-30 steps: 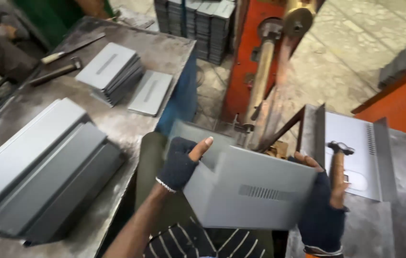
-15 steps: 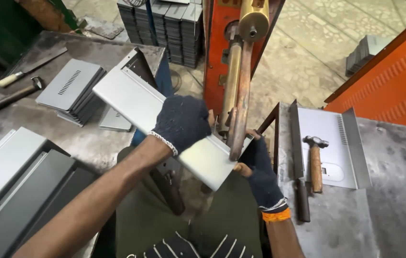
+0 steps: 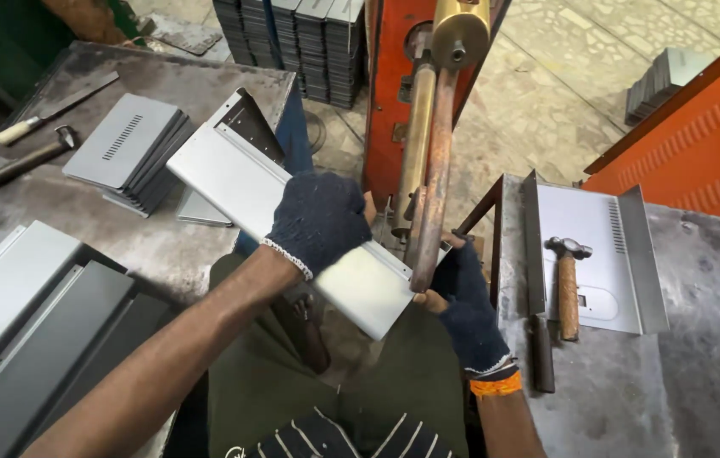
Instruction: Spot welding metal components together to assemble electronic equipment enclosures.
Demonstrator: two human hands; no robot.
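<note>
1. Currently the left hand (image 3: 319, 222), in a dark knit glove, presses down on top of a bent grey sheet-metal panel (image 3: 292, 225), grip clamped on it near the middle.
2. Right hand (image 3: 462, 293), also gloved, with an orange wristband, holds the panel's near end from below; grip closed on that edge.
3. Panel lies tilted between the two tables, its near end pushed up against the copper electrode arms (image 3: 428, 170) of an orange spot-welding machine (image 3: 385, 102).
4. Progress, as a judgement: panel looks positioned at the electrodes, so loading seems done; can't tell whether any weld is made, no spark or mark visible.
5. Left table (image 3: 89, 212): stack of slotted grey panels (image 3: 127, 153), a hammer (image 3: 21, 161), a file-like tool (image 3: 55, 106), and long folded grey covers (image 3: 29, 322) at the near corner.
6. Right table (image 3: 708, 339): flat-lying vented panel with raised flanges (image 3: 597, 254), a wooden-handled hammer (image 3: 565, 284) on it, a dark flat tool (image 3: 540, 339) beside.
7. More stacked dark panels (image 3: 301, 42) on the floor behind the machine, suggesting plenty of pieces left.
</note>
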